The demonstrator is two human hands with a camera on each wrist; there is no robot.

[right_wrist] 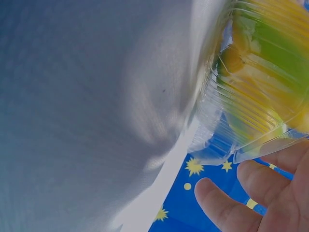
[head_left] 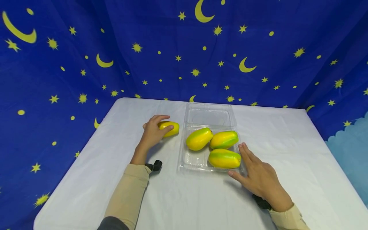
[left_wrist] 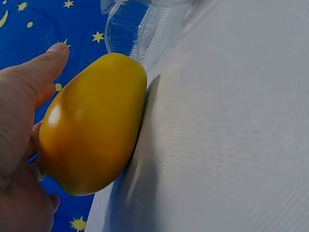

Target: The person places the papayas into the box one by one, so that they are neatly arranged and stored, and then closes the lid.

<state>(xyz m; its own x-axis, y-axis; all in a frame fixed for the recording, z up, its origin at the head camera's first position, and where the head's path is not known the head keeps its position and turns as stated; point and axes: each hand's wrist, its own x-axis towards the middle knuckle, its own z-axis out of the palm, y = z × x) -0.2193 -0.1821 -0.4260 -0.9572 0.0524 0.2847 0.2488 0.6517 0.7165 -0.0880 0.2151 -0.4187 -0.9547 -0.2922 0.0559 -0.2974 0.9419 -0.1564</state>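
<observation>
In the head view, my left hand (head_left: 153, 132) arches over a single yellow papaya (head_left: 175, 130) lying left of a clear plastic clamshell box (head_left: 191, 159). The left wrist view shows that papaya (left_wrist: 96, 125) close against the white cloth, its shadow beside it. There my thumb (left_wrist: 46, 65) stands apart from the fruit, and the other fingers are partly hidden behind it. My right hand (head_left: 260, 175) has straight, spread fingers at the box's right edge. Inside the box base lie three yellow-green papayas, among them the front one (head_left: 224, 158).
The box's lid (head_left: 211, 115) lies folded back on the far side. A white cloth (head_left: 287, 153) covers the table. Behind it hangs a blue curtain (head_left: 161, 64) with yellow moons and stars. Black straps with small devices (head_left: 156, 165) sit at both wrists.
</observation>
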